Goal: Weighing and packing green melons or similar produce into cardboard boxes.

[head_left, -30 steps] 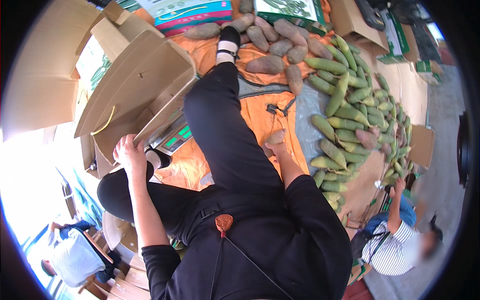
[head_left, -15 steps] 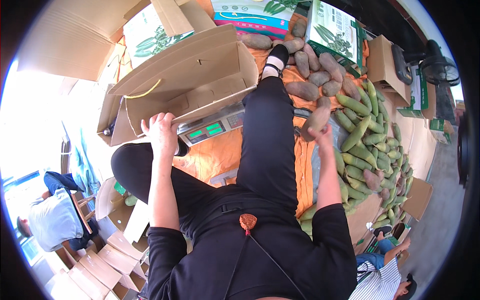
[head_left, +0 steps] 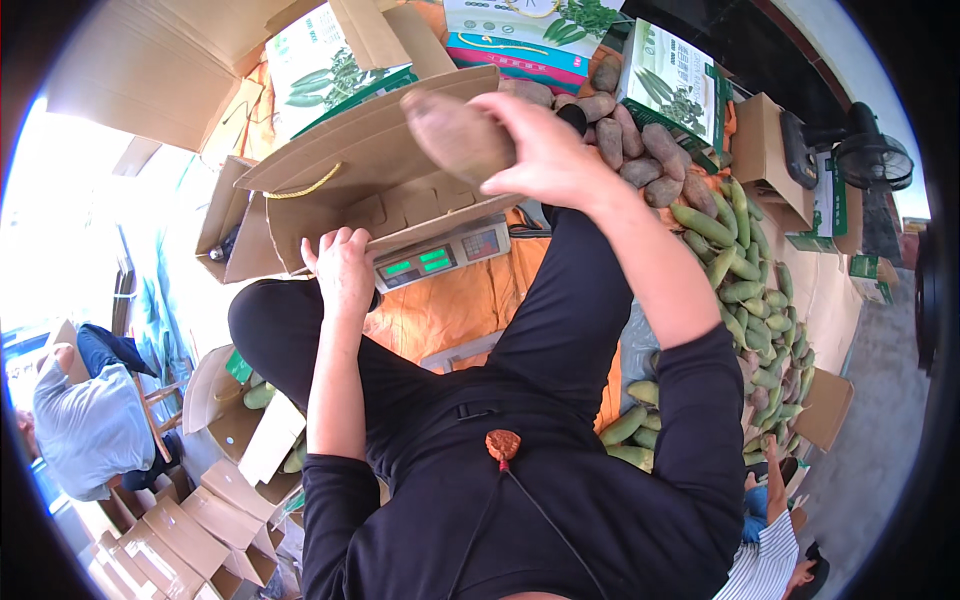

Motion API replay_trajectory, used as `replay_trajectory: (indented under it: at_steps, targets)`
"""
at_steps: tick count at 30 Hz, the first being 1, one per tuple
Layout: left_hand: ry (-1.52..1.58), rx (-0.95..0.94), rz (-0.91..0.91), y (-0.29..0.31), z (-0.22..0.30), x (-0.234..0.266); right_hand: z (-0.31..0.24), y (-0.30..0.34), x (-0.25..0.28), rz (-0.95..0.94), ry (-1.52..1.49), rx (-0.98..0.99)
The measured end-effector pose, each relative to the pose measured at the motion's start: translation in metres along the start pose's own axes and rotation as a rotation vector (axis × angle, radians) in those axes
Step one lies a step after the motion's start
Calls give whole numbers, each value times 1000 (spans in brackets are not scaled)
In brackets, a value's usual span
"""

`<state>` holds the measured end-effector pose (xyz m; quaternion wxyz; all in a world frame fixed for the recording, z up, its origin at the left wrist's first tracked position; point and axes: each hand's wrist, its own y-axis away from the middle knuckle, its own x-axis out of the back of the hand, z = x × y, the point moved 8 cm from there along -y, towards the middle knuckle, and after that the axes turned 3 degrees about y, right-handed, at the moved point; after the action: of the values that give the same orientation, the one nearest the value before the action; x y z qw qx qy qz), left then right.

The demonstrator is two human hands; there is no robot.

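My right hand (head_left: 550,150) is closed round a large brownish-red root vegetable (head_left: 458,135), slightly blurred, above the right end of an open cardboard box (head_left: 400,195). Inside, the visible part of the box shows folded flaps at the bottom. My left hand (head_left: 343,268) grips the near top edge of the box, its fingers hooked over the rim. The box has a yellow cord handle (head_left: 305,183) and rests on a digital scale (head_left: 440,256) with lit green displays. Similar brownish-red root vegetables (head_left: 660,145) lie beyond my right leg.
A big heap of green radishes (head_left: 745,260) spreads on the right. Printed cartons (head_left: 672,85) stand at the back, and a black fan (head_left: 872,160) at the far right. Several brown boxes (head_left: 205,520) are at lower left. One person (head_left: 95,425) sits at left, another (head_left: 765,550) at lower right.
My right hand has carried the root vegetable from beside my right leg up and left, over the box. My left hand keeps its grip on the box edge.
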<state>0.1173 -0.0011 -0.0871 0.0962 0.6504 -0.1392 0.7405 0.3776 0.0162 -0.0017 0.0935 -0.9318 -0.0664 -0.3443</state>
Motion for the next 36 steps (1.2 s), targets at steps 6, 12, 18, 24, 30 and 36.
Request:
replay_trajectory:
  at_steps: [6, 12, 18, 24, 30, 36]
  targets:
    - [12, -12, -35, -4, 2, -7, 25, -35, -94, -280, 534, -100]
    - [-16, 11, -77, -2, 7, 1, 56, -34, -137, -490, 663, -282]
    - [-55, 27, -63, -3, 9, -1, 40, -26, -98, -295, 370, -186]
    - [-77, 43, -100, -2, 4, -3, 53, 40, 33, 137, -136, -218]
    - [-94, 24, -117, -4, 5, -8, 216, 214, 103, 457, 19, -671]
    - [-69, -17, -73, -5, 13, -11, 354, 465, 69, 464, 257, -1248]
